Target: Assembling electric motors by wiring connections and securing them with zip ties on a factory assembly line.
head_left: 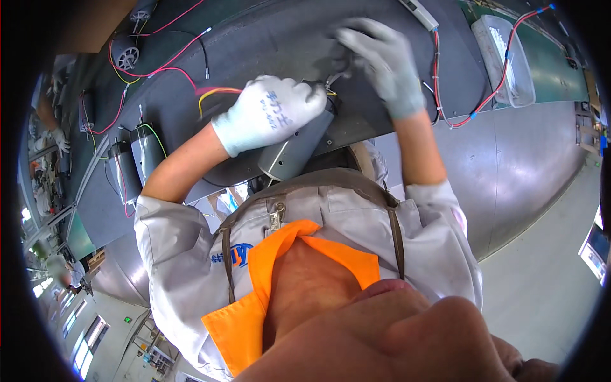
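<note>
A grey cylindrical motor (296, 149) lies tilted on the dark bench in front of me. My left hand (270, 113), in a white glove, is closed over its far end, gripping wires. Red and yellow wires (219, 91) come out on the left side of that hand. By its fingertips shows a short yellow wire (331, 93) beside a small shiny piece. My right hand (379, 63), also gloved, is raised just to the right with bent fingers. Motion smears those fingers, and whether they hold anything is hidden.
Two more motors (147, 149) stand at the left, and another motor (126, 54) with wires lies farther off. At the right is a clear plastic bin (503, 60) with white pieces inside. A red cable (487, 102) loops past it. The bench (267, 38) has a metal front.
</note>
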### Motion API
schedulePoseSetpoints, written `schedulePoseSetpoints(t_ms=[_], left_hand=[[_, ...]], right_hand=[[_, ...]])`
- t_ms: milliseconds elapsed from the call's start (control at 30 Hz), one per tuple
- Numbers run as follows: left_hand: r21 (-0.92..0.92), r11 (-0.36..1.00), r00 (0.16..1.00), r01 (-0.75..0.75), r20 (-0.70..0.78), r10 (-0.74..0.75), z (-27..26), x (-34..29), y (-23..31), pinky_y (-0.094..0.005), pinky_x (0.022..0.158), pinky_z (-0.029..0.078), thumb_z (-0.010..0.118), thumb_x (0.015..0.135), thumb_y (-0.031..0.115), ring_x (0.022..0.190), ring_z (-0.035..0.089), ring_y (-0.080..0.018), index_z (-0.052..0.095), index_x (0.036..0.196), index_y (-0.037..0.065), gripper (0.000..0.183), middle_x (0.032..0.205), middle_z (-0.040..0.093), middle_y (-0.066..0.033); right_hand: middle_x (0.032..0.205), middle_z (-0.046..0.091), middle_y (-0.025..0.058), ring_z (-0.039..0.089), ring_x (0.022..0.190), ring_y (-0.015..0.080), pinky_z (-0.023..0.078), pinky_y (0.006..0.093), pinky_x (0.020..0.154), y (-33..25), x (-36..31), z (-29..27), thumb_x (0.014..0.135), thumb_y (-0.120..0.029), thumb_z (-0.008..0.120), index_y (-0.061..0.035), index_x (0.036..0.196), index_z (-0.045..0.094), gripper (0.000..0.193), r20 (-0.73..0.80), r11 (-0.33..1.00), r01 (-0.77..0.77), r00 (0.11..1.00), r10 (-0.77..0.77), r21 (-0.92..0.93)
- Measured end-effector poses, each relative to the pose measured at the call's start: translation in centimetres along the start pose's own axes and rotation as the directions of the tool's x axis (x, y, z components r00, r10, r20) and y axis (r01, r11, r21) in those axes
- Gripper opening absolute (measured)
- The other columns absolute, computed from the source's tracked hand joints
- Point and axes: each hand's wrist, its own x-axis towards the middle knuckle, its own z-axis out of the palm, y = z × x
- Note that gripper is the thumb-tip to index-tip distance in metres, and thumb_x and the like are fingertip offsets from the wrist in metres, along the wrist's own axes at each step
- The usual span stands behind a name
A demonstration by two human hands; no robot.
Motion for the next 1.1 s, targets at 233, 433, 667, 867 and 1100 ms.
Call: schedulePoseSetpoints(t_ms=[233,433,667,867,1100], left_hand=[[-0.325,0.937,0.967,0.126,-0.170,-0.189,-0.5,2.6,-2.3,-0.0428,0.074,0.052,0.070,0.086,0.027,0.089,0.063,-0.0336,0.066,0.110,0.006,0.032,0.100,0.063,-0.0154],[-0.784,0.600,0.984,0.161,0.171,-0.041,0.9,5.8,-3.3,-0.0338,0.084,0.053,0.069,0.092,0.023,0.096,0.066,-0.0239,0.069,0.108,0.002,0.026,0.096,0.068,-0.0099],[-0.983,-0.127,0.935,0.131,0.165,-0.313,-0.3,4.2,-5.4,-0.0270,0.080,0.051,0.058,0.101,0.033,0.089,0.062,-0.0096,0.069,0.115,-0.002,0.039,0.100,0.069,-0.0007],[-0.958,0.273,0.961,-0.084,-0.150,-0.234,-0.3,4.6,-5.4,-0.0241,0.083,0.048,0.062,0.100,0.027,0.093,0.060,-0.0074,0.070,0.112,-0.003,0.033,0.101,0.068,0.0000],[-0.968,0.057,0.880,0.244,0.196,-0.433,-4.3,1.8,-5.7,-0.0227,0.083,0.050,0.067,0.095,0.022,0.094,0.063,-0.0094,0.065,0.119,-0.002,0.033,0.106,0.069,-0.0036]], right_hand=[[0.126,0.057,0.0233,0.057,0.108,0.0411,0.050,0.0470,0.092,-5.1,-12.5,-4.0,0.082,-0.003,0.068,-0.0081,0.138,0.052,0.058,-0.070,0.438,-0.322,0.863,0.501,-0.839],[0.121,0.058,0.0248,0.059,0.107,0.0410,0.051,0.0476,0.091,-5.5,-13.7,-4.6,0.080,0.009,0.055,-0.0048,0.142,0.047,0.065,-0.076,0.419,-0.390,0.800,0.595,-0.820],[0.124,0.061,0.0124,0.060,0.107,0.0223,0.049,0.0362,0.095,-7.0,-12.3,-6.6,0.088,-0.021,0.077,0.0025,0.138,0.051,0.061,0.284,0.653,-0.755,0.639,0.715,0.054],[0.121,0.062,0.0273,0.061,0.112,0.0420,0.050,0.0422,0.094,-9.1,-8.4,-3.3,0.083,-0.043,0.078,0.0019,0.134,0.052,0.073,0.402,0.838,-0.505,0.737,0.544,-0.208],[0.080,0.066,0.0187,0.066,0.076,0.0397,0.051,0.0458,0.065,-9.3,-8.4,-2.8,0.084,-0.041,0.076,-0.0014,0.126,0.056,0.061,0.307,0.704,-0.216,0.786,0.537,-0.677]])
